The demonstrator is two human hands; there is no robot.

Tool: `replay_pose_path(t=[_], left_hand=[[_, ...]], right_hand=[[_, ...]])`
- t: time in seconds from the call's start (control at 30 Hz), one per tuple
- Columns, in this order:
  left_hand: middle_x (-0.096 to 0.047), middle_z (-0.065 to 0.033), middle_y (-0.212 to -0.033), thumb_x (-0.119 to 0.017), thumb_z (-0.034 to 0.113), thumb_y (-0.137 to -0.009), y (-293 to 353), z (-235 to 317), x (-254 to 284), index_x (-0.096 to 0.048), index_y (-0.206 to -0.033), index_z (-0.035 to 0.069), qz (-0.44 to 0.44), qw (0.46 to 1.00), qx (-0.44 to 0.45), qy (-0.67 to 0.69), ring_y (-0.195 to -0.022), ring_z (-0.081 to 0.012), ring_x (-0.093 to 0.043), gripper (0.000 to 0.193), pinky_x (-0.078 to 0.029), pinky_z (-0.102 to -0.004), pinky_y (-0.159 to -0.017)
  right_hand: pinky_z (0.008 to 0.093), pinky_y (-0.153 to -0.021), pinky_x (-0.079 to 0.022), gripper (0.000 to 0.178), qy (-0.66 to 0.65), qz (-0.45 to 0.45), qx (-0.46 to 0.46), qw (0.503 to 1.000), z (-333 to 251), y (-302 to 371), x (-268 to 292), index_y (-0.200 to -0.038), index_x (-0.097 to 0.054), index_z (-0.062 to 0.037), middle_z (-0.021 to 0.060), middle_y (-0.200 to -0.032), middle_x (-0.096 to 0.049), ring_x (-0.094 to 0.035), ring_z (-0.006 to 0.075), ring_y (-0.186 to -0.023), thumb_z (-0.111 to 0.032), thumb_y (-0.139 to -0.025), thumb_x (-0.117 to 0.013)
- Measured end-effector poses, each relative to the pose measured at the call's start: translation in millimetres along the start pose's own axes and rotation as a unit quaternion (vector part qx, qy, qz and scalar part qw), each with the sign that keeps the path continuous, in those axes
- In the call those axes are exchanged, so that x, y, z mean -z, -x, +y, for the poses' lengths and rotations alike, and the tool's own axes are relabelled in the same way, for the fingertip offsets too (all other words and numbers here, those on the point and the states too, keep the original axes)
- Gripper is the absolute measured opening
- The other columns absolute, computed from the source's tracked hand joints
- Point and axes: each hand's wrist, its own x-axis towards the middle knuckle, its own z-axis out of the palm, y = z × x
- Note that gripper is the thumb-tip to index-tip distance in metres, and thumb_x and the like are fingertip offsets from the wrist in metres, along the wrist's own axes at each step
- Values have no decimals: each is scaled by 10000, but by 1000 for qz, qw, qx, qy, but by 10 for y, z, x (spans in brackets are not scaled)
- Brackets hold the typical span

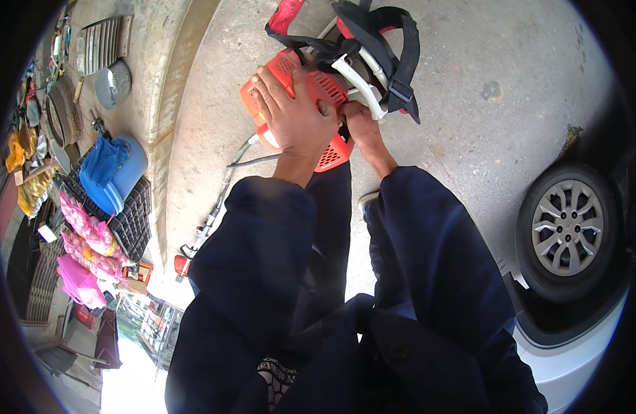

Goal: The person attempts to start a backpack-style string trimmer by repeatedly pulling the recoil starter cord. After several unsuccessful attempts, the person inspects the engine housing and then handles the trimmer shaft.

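A red-orange backpack engine (pixel 329 88) with vented plastic covers stands on the concrete floor in front of me. It has a pale tubular frame (pixel 357 84) and black shoulder straps (pixel 403 86) with red lining. My left hand (pixel 297 123) lies flat on the cover, fingers stretched and apart, pressing on it. My right hand (pixel 365 131) is at the engine's right side, low by the frame, with fingers curled in. What those fingers hold is hidden by the casing. A flexible shaft and cable (pixel 224 186) run from the engine down to the left.
A car wheel (pixel 570 231) and white car body are close on the right. Along the left, past a concrete ledge (pixel 167 90), are a blue tub (pixel 130 165), a black crate (pixel 135 224), pink bags (pixel 90 231) and a round pan (pixel 113 84). My shoe (pixel 367 200) is below the engine.
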Motion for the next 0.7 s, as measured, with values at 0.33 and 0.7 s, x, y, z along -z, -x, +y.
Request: replay_pose_path(t=[0.33,0.7], left_hand=[[-275,-429,-1612,-674,286,-838,70,-93,-36,-673,-1414,166,6,999,-28,-31,-1508,-610,-272,588,-275,-610,-1246],[-267,-447,-1611,-657,267,-821,11,-24,-85,-695,-1323,149,12,999,-42,-10,-1501,-640,-271,517,-242,-649,-1243]], right_hand=[[294,-592,-447,420,-245,89,-207,943,-694,5298,3030,-996,-699,34,41,-656,-481,-443,149,-566,-374,-1021,-602],[288,-664,-360,383,-152,-114,68,979,186,1345,1090,-737,-525,-74,-21,-701,-451,-417,100,-679,-285,-1051,-586]])
